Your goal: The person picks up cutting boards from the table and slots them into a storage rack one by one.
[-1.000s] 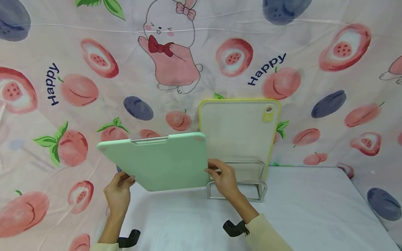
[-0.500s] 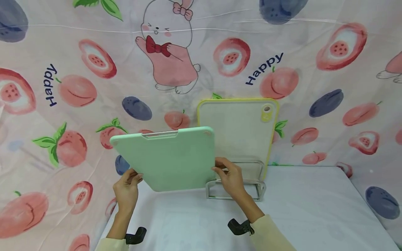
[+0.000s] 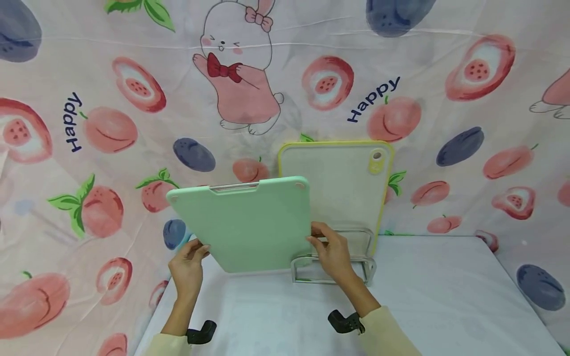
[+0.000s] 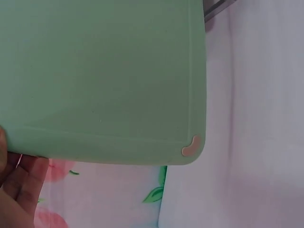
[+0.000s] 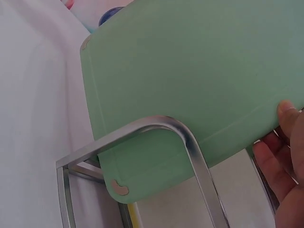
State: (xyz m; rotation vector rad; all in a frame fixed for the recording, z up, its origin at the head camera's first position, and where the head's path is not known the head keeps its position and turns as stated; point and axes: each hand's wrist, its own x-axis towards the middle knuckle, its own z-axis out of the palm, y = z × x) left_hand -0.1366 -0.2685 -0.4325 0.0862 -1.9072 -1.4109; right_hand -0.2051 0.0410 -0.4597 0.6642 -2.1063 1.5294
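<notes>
A mint-green cutting board [image 3: 249, 222], with a metal-lined handle slot on its top edge, is held tilted by both hands. My left hand [image 3: 188, 267] pinches its left edge low down. At the right edge, my right hand [image 3: 331, 249] pinches it between thumb and fingers. In the right wrist view a rounded corner of the green board [image 5: 190, 85] lies behind the front loop of a silver metal rack [image 5: 156, 122]. That rack [image 3: 331, 283] stands on the table and bears a pale cutting board with a yellow rim [image 3: 338, 193], upright and partly hidden by the green one.
A white-covered table [image 3: 436, 291] extends around the rack. Behind it and to the left hangs a fruit-and-rabbit print cloth [image 3: 285, 29]. Each wrist wears a black camera mount; the left mount [image 3: 202, 332] hangs over the table's front part.
Both hands have moved the green cutting board rightward, bringing its right side to the rack and further over the yellow-rimmed board. The grip is unchanged; rack and yellow-rimmed board stay in place.
</notes>
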